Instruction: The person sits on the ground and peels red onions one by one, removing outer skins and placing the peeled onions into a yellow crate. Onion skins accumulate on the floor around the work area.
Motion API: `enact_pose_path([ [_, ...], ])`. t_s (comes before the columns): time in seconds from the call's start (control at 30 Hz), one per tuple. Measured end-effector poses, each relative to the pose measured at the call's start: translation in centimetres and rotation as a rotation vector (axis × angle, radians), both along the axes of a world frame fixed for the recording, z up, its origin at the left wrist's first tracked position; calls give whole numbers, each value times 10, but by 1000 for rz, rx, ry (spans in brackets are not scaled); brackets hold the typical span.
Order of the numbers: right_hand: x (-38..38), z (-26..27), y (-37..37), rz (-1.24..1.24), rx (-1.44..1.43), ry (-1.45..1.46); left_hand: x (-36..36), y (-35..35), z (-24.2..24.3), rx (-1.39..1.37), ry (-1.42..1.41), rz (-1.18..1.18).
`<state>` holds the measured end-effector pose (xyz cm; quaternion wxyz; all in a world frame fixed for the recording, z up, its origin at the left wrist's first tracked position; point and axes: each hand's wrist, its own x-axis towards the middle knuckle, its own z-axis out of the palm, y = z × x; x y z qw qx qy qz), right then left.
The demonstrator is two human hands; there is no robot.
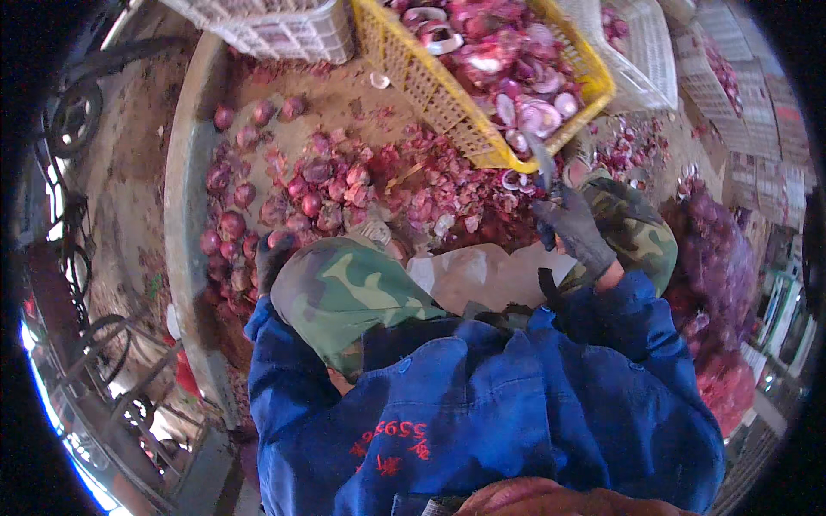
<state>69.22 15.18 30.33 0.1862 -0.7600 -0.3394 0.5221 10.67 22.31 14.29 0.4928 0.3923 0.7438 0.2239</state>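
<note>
My right hand [574, 226], in a dark glove, grips a knife [543, 160] whose blade points up towards the near corner of a yellow plastic crate [413, 77]. That crate holds peeled and cut red onions [539, 116]. On the left, my gloved left hand [270, 261] reaches down beside my knee among whole red onions [232, 224]. An onion [281, 240] lies against its fingers, but my knee hides part of the hand, so its grip is unclear. Between the hands spread loose onion skins [426, 187] and more unpeeled onions [311, 205].
A low ledge [184, 174] bounds the onions on the left, with machinery or wheels [77, 122] beyond. White crates [284, 32] stand at the top. A mesh sack of onions [713, 258] is close by my right knee, and stacked crates [755, 103] line the right side.
</note>
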Motion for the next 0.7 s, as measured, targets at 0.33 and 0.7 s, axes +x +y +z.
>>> enact_pose_path([
  [0.33,28,-12,2,109,307,-271,147,83,222,347,-156,-380],
  [0.7,0,10,-57,43,501,-284,411,49,156,674,40,-834],
])
